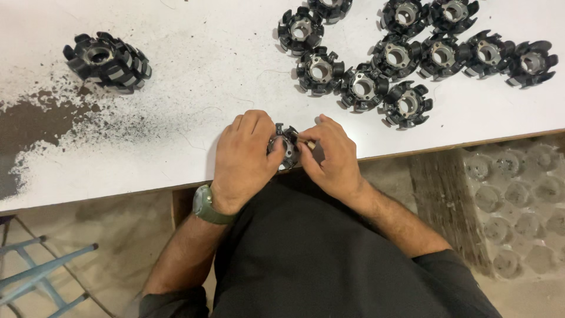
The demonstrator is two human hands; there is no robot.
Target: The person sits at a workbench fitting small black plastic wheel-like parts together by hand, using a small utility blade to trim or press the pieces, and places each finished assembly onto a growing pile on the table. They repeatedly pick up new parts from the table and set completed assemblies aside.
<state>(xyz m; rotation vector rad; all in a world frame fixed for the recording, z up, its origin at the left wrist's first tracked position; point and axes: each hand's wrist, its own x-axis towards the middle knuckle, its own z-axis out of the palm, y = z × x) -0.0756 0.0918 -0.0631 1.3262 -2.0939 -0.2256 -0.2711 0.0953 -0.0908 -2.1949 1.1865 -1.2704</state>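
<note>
At the near edge of the white bench (176, 147), our left hand (244, 156) closed its grip around a black toothed stator core (286, 146); our right hand (332, 156) pinched a small pale piece (308, 142) against it. Steadying the core firmly probably serves best. Similar ribbed, metal-bored cores (406, 105) lay beyond.

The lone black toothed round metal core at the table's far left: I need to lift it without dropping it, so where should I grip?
Probably across the outer rim of the black toothed round metal core, coming from above. It lies flat, hole upward, nothing crowding it; fingertips could settle in the gaps between teeth.
</note>
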